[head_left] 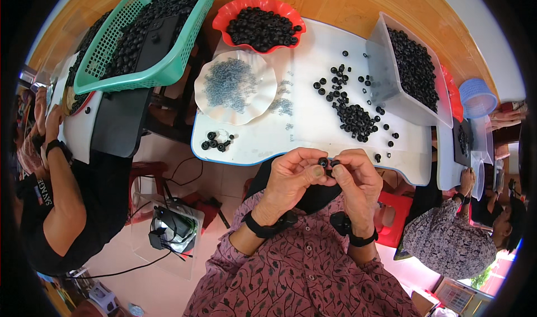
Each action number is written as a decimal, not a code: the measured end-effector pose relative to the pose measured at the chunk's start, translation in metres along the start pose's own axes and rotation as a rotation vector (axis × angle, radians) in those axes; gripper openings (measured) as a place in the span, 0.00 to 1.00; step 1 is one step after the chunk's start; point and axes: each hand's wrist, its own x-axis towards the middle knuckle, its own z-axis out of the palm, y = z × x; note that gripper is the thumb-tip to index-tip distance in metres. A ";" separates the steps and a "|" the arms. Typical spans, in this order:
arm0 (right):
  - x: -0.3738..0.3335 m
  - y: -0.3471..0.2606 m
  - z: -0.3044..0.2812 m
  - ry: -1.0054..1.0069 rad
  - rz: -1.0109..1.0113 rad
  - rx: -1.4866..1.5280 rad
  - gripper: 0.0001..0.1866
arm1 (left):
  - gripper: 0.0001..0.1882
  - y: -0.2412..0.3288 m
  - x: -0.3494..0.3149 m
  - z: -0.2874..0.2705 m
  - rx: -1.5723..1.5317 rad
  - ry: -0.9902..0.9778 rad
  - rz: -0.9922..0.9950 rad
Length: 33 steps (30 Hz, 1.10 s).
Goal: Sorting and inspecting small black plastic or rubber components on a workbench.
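Observation:
Close together at the table's near edge, my two hands meet above my lap. My left hand [292,177] pinches a small round black part [323,162] between thumb and fingertips. Beside it, my right hand [358,178] pinches another small black part [335,163]. The two parts nearly touch; whether they are joined I cannot tell. Just beyond my hands lies a loose heap of similar black parts [357,121] on the white table [313,43]. To the left, a small group of black parts [217,142] sits near the edge.
A white scalloped plate [206,107] holds small clear pieces, some spilled beside it. Behind stand a red bowl [222,9] and a clear bin [411,113] of black parts. A green basket [162,74] is at left. Co-workers sit on both sides; cables cross the floor.

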 end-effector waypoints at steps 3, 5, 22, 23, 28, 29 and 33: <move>0.001 0.002 -0.003 -0.038 -0.049 -0.042 0.07 | 0.15 -0.001 0.000 -0.002 -0.017 -0.002 -0.014; 0.000 0.005 -0.004 -0.037 -0.063 -0.063 0.07 | 0.15 -0.001 0.000 -0.003 -0.019 -0.004 -0.014; -0.004 0.004 0.001 -0.006 -0.002 -0.003 0.06 | 0.15 -0.005 0.000 -0.005 0.005 -0.013 0.023; -0.003 0.004 0.001 -0.010 -0.009 -0.001 0.06 | 0.15 -0.005 0.000 -0.006 0.005 -0.014 0.023; -0.003 0.005 0.000 -0.012 -0.055 -0.074 0.05 | 0.15 -0.005 0.000 -0.003 0.035 0.004 0.039; -0.002 0.005 0.000 -0.009 -0.076 -0.118 0.05 | 0.15 -0.005 0.000 -0.003 0.035 0.005 0.039; -0.001 0.004 -0.001 -0.003 -0.132 -0.272 0.06 | 0.14 -0.004 0.000 -0.002 0.075 0.014 0.052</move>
